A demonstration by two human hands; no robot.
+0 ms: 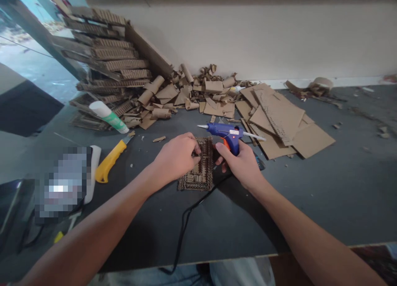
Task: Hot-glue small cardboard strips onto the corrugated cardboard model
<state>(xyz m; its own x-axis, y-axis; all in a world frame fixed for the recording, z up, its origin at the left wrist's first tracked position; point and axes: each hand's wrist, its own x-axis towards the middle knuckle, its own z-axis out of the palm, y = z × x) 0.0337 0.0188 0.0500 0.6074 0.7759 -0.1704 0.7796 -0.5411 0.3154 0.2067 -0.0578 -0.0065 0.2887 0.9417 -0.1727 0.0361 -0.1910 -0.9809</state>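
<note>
Blue glue gun [222, 130] closed in the right hand [245, 164], a person curls the left hand [177, 154] over a corrugated cardboard piece [201, 179] mid-frame on the desk [310, 211]; whether it pinches anything is unclear.

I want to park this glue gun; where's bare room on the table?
Between the flat cardboard and your right forearm; smaller, between the black cord and your left forearm. Crowded: the back, with scraps, and left, around the yellow knife.
</note>
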